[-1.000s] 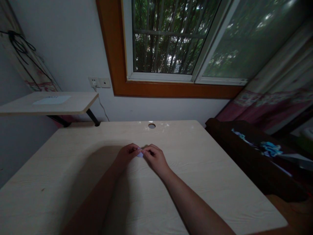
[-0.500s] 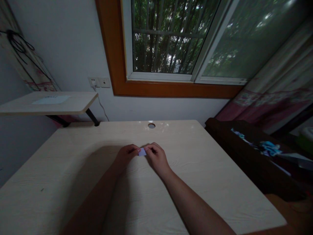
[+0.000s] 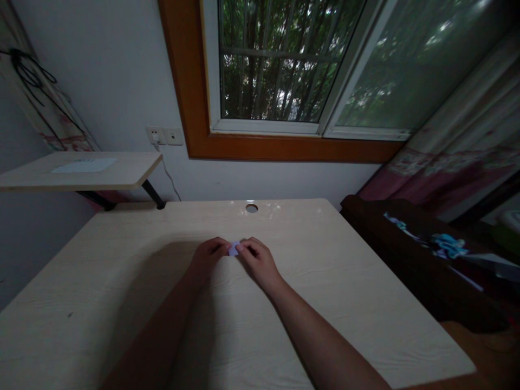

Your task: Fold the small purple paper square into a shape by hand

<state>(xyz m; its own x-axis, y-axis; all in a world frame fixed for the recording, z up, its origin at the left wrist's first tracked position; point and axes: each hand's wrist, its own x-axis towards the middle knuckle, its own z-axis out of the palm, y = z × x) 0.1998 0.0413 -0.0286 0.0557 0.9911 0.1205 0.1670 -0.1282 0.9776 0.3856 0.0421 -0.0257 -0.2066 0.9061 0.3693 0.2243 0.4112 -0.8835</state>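
A small pale-lilac piece of paper [image 3: 233,249] is pinched between my two hands, over the far middle part of the wooden desk [image 3: 325,303]. My left hand [image 3: 209,254] is closed on its left edge, thumb and forefinger together. On the opposite edge, my right hand [image 3: 259,257] grips it the same way, with the other fingers curled. The fingers cover both ends of the paper, so its full size and any folds are hard to make out.
A raised shelf [image 3: 142,165] with a sheet on it stands at the back left. Behind my hands is a round cable hole [image 3: 252,208]. To the right stands dark furniture [image 3: 390,238] with blue cloth [image 3: 449,246]. A window [image 3: 280,81] is above.
Both hands have shifted very slightly left and away from me with the paper between them. The grip of each looks much the same.
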